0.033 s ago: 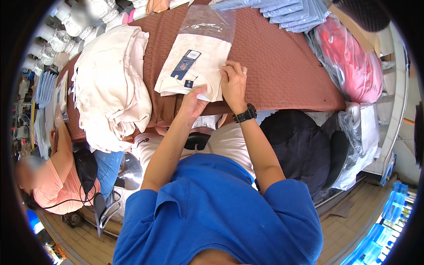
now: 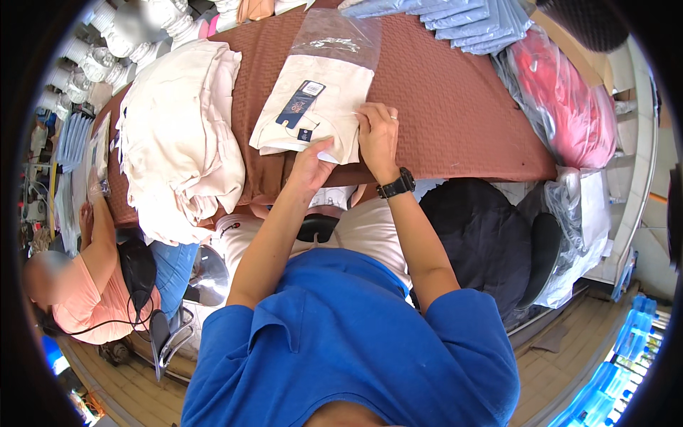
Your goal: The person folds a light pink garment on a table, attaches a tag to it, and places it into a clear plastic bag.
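- A folded cream garment (image 2: 336, 107) lies on the tabletop (image 2: 448, 114), at its near edge in front of the person, slightly aslant, inside a clear plastic bag (image 2: 336, 32) whose unfilled end stretches flat beyond it toward the far side
- A navy hang tag (image 2: 299, 107) with a white sticker rests slantwise on the garment, its loop of string curling toward a small navy label (image 2: 304, 134) nearer the person
- The left hand (image 2: 313, 167) has the near edge of the garment clamped, thumb on top, the other fingers mostly hidden underneath
- The right hand (image 2: 379, 139), a ring on one finger, is at the right edge of the bag with its fingers bent and drawn in; whether they pinch that edge is impossible to make out
- A black wristwatch (image 2: 395, 183) circles the right wrist
- To the left, just beside the bag, a thick pile of cream garments (image 2: 181, 128) droops over the near edge of the tabletop
- At the far right lies a fanned stack of light-blue bagged garments (image 2: 473, 25), with a red bundle in clear plastic (image 2: 562, 99) near it
- Further left, a co-worker in a peach top (image 2: 85, 292) has one arm stretched toward the tabletop
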{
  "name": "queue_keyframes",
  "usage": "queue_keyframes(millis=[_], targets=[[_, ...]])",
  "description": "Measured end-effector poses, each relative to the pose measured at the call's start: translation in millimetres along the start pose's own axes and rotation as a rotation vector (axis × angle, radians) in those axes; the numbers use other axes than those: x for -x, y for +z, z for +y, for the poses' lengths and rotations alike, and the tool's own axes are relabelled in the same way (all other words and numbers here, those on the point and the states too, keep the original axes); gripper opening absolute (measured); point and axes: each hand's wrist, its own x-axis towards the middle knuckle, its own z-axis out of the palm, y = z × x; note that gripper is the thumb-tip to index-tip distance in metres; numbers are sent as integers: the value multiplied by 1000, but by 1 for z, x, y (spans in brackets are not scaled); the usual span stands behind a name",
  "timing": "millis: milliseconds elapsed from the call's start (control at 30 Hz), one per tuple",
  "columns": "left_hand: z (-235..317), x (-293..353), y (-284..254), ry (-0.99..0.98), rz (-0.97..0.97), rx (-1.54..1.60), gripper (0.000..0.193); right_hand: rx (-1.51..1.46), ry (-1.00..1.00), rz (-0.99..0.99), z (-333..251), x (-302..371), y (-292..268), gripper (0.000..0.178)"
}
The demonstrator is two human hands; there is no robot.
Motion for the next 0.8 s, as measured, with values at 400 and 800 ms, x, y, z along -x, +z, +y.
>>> queue_keyframes(millis=[400,800], targets=[[1,-22,16,124,18,-85,42,122,-39,-160,-16,-4,-14,7],[20,8,31,184,55,62,74,140,-305,-332,-45,-34,21,36]])
